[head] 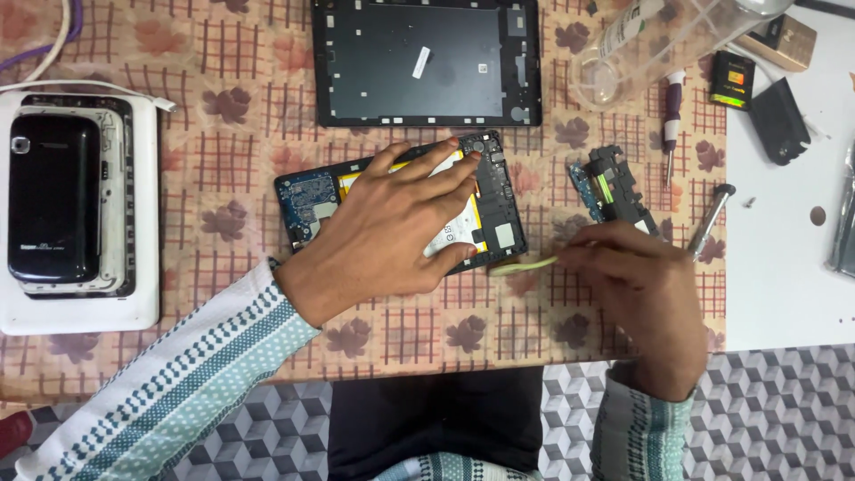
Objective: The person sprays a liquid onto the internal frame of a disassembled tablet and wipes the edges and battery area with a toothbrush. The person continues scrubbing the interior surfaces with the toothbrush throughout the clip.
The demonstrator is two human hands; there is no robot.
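Nearest, the right hand (646, 298) pinches a thin pale-green pry tool (525, 264) between thumb and fingertips, its fingers narrowed tight on the handle end so that the flat tip points left, at the lower right corner of the opened tablet (401, 205). The tip lies just at that edge, low and nearly flat to the tabletop (427, 330), an angle that suits sliding under a part rather than pressing down on it.

The left hand (383, 232) lies palm-down across the middle of the tablet, fingers spread wide and flat over the pale battery, gripping nothing; the spread looks meant to pin the body so it cannot skate on the patterned cloth while the tool works at the edge. The blue circuit board shows beyond the thumb at the left end.

Just right of the tablet sits a small black frame part with a board (610, 187), set aside within reach, and near it two screwdrivers (708, 223), one lying by the white sheet, one farther up.

Left, well apart, a dark phone (53, 200) rests on a stack of other devices, out of the working space.

Farthest, the black back cover (427, 62) lies inside-up at the top edge, and a clear plastic tube (659, 40) lies tilted to its right, with small dark parts beyond.
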